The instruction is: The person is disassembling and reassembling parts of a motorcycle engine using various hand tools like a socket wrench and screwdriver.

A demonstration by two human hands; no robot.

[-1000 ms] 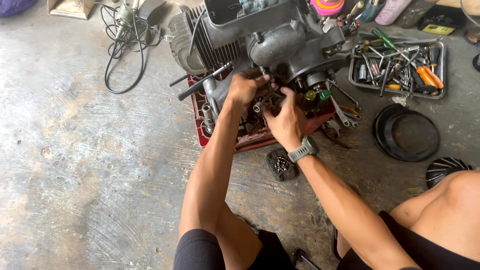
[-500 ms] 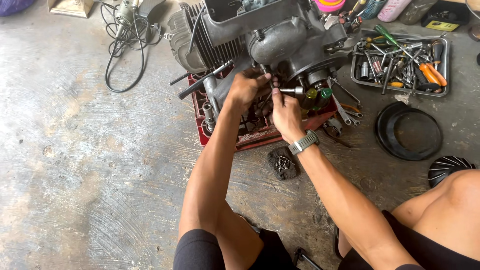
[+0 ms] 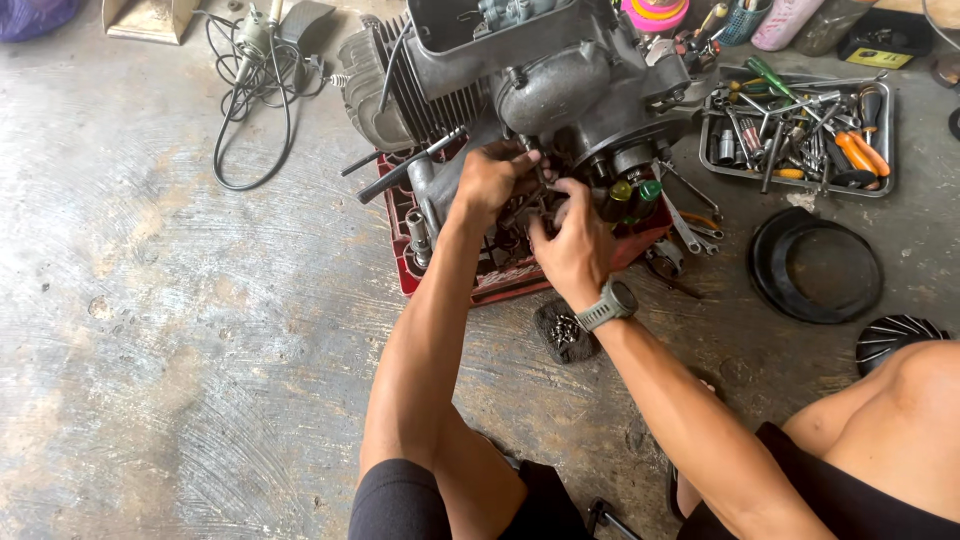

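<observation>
Both hands tight under engine, beside red tray edge.

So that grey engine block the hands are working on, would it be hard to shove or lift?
The engine block is probably heavy: it looks like thick cast metal with cooling fins. It would be stiff, not floppy. Resting on the red tray, it might rock if pushed.

You get soft, even daylight with faint shadows; the concrete floor shines slightly, edges perhaps bend a little, and focus stays sharp.
</observation>
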